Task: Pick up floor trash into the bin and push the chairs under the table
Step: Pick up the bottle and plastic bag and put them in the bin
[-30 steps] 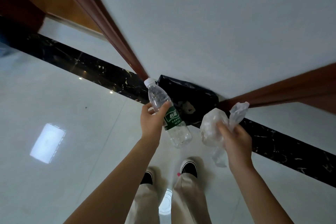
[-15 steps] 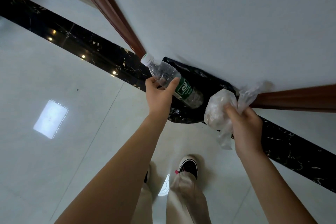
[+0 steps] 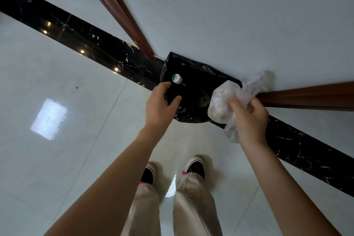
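A bin lined with a black bag (image 3: 193, 76) stands on the floor against the white wall. Inside its dark opening only the white cap of a clear plastic bottle (image 3: 176, 78) shows; the rest of the bottle is hidden in the dark. My left hand (image 3: 160, 106) hovers over the bin's near-left rim with fingers apart, holding nothing. My right hand (image 3: 248, 119) grips a crumpled clear plastic bag (image 3: 224, 101) with something pale in it, held above the bin's right rim.
A black marble strip (image 3: 92, 44) runs across the glossy white tile floor along the wall. Brown wooden trims (image 3: 118, 15) meet the wall on the left and right (image 3: 306, 97). My two shoes (image 3: 195, 167) stand just before the bin.
My left hand moved the bottle over the bin and let it go; the bottle now sits inside, cap up. My right hand brought the plastic bag closer over the bin.
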